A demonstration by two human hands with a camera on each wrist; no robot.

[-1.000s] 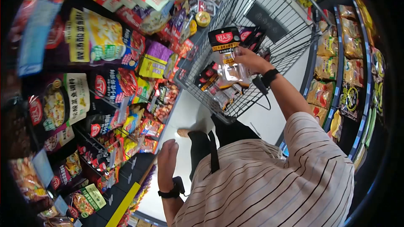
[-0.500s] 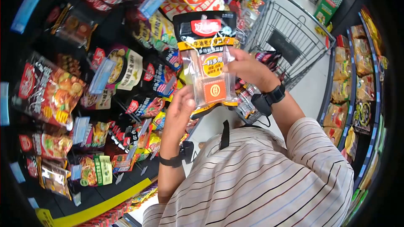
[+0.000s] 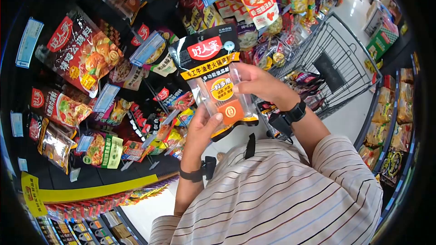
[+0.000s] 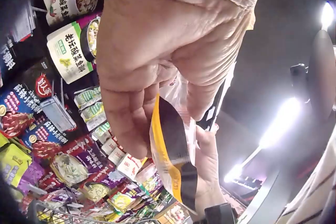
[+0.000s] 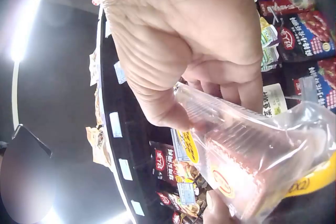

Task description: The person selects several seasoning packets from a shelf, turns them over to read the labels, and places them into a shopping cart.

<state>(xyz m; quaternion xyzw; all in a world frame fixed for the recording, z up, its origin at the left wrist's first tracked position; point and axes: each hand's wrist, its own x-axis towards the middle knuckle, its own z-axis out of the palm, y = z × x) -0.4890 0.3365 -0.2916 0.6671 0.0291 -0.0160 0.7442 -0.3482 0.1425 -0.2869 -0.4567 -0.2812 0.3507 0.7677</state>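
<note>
A clear-and-black food package (image 3: 213, 75) with a red logo and an orange-brown block inside is held up in front of the striped shirt. My left hand (image 3: 199, 129) pinches its lower left edge, thumb on the front. On its right edge, my right hand (image 3: 261, 84) grips with the thumb across the front and the fingers behind. The left wrist view shows the left hand (image 4: 168, 40) around the package's black and yellow end (image 4: 170, 155). In the right wrist view the right hand (image 5: 184, 45) pinches the clear plastic side (image 5: 247, 140).
Hanging food packages (image 3: 84, 59) and blue-white price tags fill the rack at the left. A wire shopping cart (image 3: 334, 70) with several packages inside stands at the upper right. Another stocked shelf (image 3: 383, 122) runs along the right side, and a yellow strip (image 3: 100, 192) edges the left rack.
The right hand has brought the package out from over the cart to in front of the shirt. The left hand has risen and taken its lower edge. The view has turned toward the left rack.
</note>
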